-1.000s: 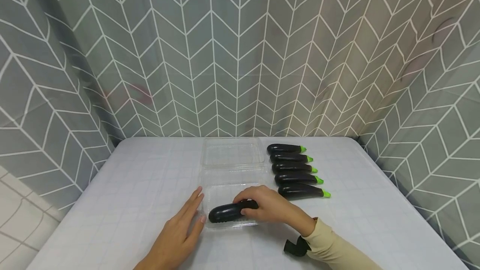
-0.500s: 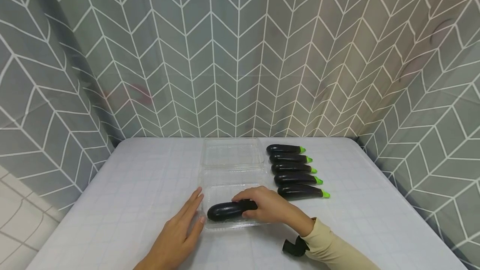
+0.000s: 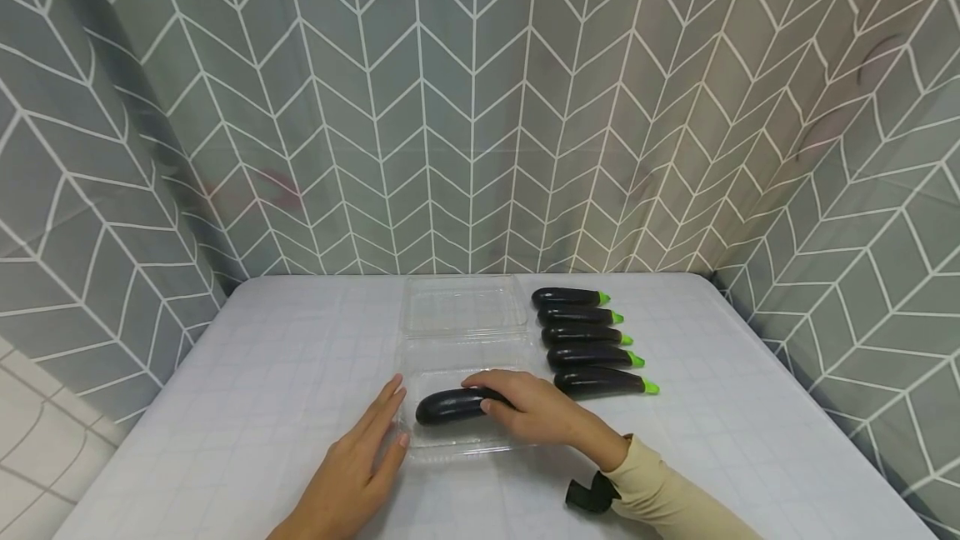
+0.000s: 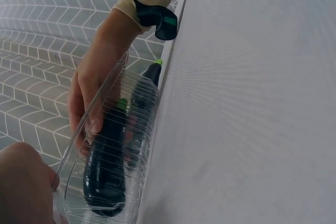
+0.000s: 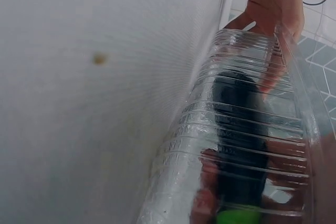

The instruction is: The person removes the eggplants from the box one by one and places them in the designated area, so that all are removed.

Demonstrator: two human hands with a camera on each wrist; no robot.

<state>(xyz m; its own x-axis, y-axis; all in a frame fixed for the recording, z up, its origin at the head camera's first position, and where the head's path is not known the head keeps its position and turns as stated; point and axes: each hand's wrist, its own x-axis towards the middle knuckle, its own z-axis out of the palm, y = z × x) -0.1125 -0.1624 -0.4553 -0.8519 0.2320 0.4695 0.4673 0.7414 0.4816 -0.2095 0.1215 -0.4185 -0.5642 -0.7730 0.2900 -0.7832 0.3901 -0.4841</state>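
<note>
My right hand point(image 3: 528, 408) grips a dark, glossy eggplant point(image 3: 452, 407) near its stem end, inside the front half of a clear plastic clamshell container point(image 3: 457, 448). The fingers cover the stem end in the head view; its bright green cap point(image 5: 239, 216) shows through the ribbed plastic in the right wrist view. The rounded end points left. My left hand point(image 3: 356, 465) rests beside the container with fingers extended, fingertips at its left rim. Through the container wall, the left wrist view shows the eggplant point(image 4: 105, 177) lying lengthwise.
The container's lid point(image 3: 465, 311) lies folded back, away from me. Right of it, several more eggplants point(image 3: 588, 357) lie in a row, green caps to the right. A black device point(image 3: 592, 494) sits at the right sleeve. Patterned grey curtains point(image 3: 472, 107) surround the white table point(image 3: 300, 357).
The eggplant in my right hand has shifted slightly away from me, off the container's front edge toward its middle. My left hand has stayed in place.
</note>
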